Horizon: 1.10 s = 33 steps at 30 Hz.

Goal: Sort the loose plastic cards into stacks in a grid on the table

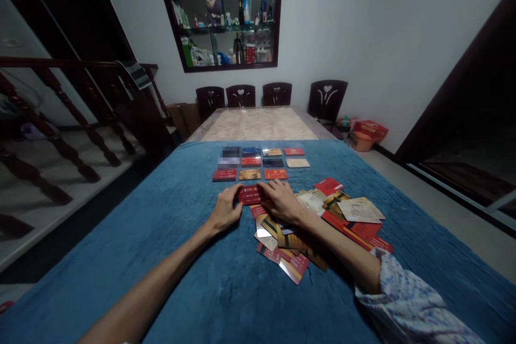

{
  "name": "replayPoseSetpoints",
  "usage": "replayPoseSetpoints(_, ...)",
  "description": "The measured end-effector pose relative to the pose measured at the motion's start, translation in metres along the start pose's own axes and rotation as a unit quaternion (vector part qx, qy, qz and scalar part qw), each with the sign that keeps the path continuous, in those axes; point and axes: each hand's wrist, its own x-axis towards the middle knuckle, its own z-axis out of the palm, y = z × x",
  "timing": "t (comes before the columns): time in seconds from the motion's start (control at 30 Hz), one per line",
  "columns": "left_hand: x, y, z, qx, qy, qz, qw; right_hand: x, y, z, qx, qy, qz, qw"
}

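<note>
A dark red card [250,194] with pale printing, perhaps one of a small stack, is held between my two hands. Its left end is gripped by the fingers and thumb of my left hand [226,206]. My right hand [281,201] has its fingers curled over the right end. Just beyond lie rows of cards, among them a gold card [250,174], a bright red card [276,174] and a dark blue card [273,163]. Under and beside my right forearm spreads a loose heap of red, gold and cream cards [360,209], partly hidden by the arm.
A blue cloth [169,236] covers the near part of the long table, and its patterned top [258,123] shows at the far end. Dark chairs [277,94] stand behind. A wooden railing [60,118] runs on the left, and an orange bucket [363,140] sits on the floor at right.
</note>
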Motion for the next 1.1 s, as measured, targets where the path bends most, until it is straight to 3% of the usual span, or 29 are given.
replayPoseSetpoints(0.63, 0.004, -0.009, 0.001, -0.072, -0.046, -0.014, 0.996, 0.001, 0.016, -0.002, 0.058, -0.012, 0.002, 0.998)
replayPoseSetpoints(1.1, 0.007, -0.002, -0.009, -0.033, -0.100, -0.029, 0.994, 0.001, 0.023, -0.005, 0.072, -0.015, -0.021, 0.997)
